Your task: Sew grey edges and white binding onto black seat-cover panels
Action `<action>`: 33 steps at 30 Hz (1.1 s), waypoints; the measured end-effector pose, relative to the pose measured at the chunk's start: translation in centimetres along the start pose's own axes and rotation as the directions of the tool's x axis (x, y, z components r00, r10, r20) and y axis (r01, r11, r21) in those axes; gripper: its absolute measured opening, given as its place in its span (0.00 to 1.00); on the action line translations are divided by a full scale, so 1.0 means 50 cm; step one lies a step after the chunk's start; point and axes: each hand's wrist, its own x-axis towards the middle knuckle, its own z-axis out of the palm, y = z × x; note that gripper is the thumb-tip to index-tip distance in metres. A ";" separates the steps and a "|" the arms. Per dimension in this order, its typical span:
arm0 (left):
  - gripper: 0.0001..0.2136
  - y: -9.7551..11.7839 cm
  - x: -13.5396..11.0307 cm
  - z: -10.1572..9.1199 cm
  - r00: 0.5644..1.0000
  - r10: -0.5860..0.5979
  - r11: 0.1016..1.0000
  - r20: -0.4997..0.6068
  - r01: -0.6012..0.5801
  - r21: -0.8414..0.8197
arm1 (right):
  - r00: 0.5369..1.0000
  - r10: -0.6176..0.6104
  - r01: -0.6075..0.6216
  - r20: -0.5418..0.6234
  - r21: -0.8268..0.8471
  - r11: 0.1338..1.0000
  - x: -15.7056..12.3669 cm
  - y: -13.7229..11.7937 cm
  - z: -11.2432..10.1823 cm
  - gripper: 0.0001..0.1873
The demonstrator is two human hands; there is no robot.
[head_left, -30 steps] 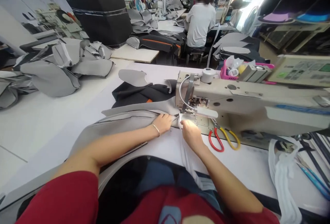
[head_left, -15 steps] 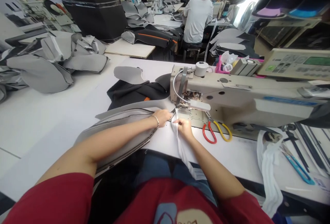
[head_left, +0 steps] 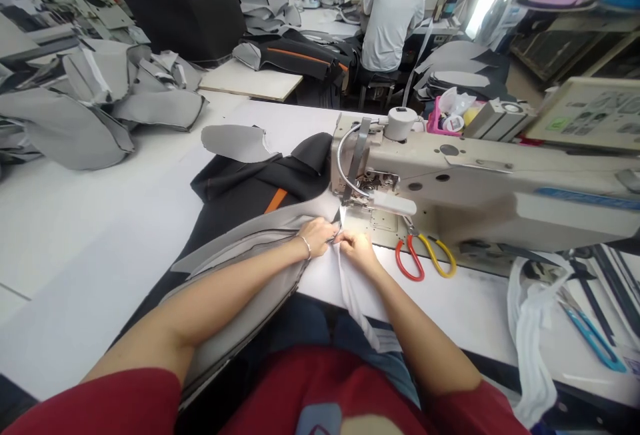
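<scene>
"Where are the hands?"

"Close together, just before the needle. The left hand [head_left: 316,231] has its fingers curled, nipping the edge of the grey panel [head_left: 250,248]. The right hand [head_left: 356,251] pinches a white strip [head_left: 353,291] hard against it."

"And the panel itself?"

"It's flat on the white table [head_left: 75,235], running from the lap up to the sewing machine [head_left: 450,188]. It lies partly over a black piece with an orange stripe [head_left: 240,185]."

"Anything else nearby?"

"Red-and-yellow scissors [head_left: 425,258] lie just right of the right hand, by the machine's base. Blue snips [head_left: 593,338] lie well off to the right. A person in a white shirt [head_left: 393,15] sits farther back, facing away."
</scene>
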 end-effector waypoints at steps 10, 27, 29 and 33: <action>0.12 0.014 -0.014 0.007 1.000 0.019 0.995 0.003 -0.019 0.096 | 0.963 0.104 -0.137 -0.248 -0.120 0.983 0.034 -0.018 0.036 0.08; 0.10 0.011 0.021 0.017 0.991 -0.108 0.994 -0.081 0.106 -0.022 | 0.997 -0.030 0.048 0.073 -0.257 0.965 0.047 -0.011 0.003 0.20; 0.10 0.011 0.037 0.014 0.986 -0.142 0.990 -0.084 0.139 -0.038 | 0.997 -0.028 0.045 0.071 -0.263 0.964 0.058 -0.007 -0.001 0.20; 0.11 0.017 0.066 0.011 0.965 -0.250 0.968 -0.077 0.245 -0.061 | 0.998 -0.048 0.054 0.028 -0.266 0.963 0.077 0.002 -0.006 0.22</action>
